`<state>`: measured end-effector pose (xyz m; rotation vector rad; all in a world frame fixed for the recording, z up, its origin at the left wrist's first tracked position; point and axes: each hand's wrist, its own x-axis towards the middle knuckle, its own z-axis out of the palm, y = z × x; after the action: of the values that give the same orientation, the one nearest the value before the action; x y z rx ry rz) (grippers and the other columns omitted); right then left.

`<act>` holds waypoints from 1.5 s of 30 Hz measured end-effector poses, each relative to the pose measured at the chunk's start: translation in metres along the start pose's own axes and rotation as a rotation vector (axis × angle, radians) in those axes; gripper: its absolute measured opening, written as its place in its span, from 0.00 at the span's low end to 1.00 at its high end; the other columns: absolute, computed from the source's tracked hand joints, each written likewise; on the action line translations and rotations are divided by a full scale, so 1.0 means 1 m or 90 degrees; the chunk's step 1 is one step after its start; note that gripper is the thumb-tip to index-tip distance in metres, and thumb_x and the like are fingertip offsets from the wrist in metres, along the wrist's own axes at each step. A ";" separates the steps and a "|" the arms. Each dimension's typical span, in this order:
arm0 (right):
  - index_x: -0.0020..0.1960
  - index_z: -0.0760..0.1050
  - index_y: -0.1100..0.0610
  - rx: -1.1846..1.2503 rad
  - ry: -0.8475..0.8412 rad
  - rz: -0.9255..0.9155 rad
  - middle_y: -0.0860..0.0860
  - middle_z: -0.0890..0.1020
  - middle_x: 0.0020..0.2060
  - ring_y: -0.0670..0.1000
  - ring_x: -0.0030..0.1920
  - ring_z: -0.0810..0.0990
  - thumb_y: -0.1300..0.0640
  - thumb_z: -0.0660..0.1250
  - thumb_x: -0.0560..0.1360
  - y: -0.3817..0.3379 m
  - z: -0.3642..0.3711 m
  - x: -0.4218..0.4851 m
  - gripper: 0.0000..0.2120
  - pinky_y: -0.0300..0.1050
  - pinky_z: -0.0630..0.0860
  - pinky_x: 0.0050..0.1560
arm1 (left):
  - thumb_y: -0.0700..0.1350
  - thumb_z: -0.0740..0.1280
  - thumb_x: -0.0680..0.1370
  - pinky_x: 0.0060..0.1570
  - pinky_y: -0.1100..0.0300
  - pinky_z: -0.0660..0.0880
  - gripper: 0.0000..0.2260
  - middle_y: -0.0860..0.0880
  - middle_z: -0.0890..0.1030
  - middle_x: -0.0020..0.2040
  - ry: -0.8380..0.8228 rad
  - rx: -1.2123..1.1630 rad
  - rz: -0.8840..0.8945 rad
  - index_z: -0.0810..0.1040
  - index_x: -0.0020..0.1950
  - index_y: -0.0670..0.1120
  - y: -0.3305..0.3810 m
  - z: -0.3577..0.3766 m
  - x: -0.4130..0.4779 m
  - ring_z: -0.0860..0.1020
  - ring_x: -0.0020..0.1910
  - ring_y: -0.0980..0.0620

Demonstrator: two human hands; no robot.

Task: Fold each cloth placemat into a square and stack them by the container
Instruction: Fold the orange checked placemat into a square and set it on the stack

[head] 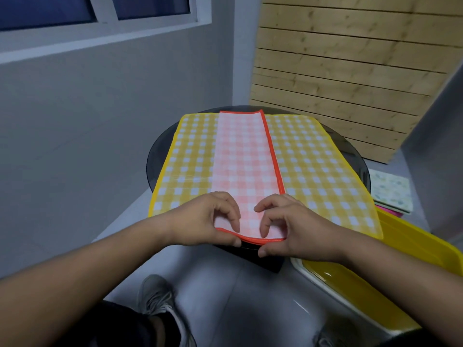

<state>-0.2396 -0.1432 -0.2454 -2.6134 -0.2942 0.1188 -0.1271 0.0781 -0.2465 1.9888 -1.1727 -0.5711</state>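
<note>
A pink checked placemat [244, 159] with an orange border lies folded into a long strip, running away from me down the middle of a yellow checked placemat [310, 161] spread flat on the round dark table [160, 144]. My left hand [210, 221] pinches the strip's near left corner, thumb under the orange edge. My right hand [290, 226] pinches the near right corner the same way. A yellow container [406, 249] sits low at the right, by the table's near edge.
Folded patterned cloths [390, 191] lie stacked to the right of the table, beyond the container. A grey wall stands at the left, a wooden slat panel [338, 58] at the back right. My shoe [157, 299] shows on the floor below.
</note>
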 end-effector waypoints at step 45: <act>0.51 0.81 0.57 0.473 0.268 0.270 0.56 0.87 0.44 0.55 0.45 0.86 0.55 0.68 0.78 0.078 -0.068 0.130 0.07 0.51 0.80 0.48 | 0.45 0.80 0.70 0.27 0.68 0.73 0.22 0.44 0.85 0.43 0.448 -0.372 -0.216 0.76 0.60 0.42 -0.001 -0.110 0.153 0.81 0.29 0.56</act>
<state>-0.0892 -0.2119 -0.2284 -1.8573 0.3893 -0.1538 0.0230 -0.0142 -0.1793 1.6499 -0.2018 -0.2794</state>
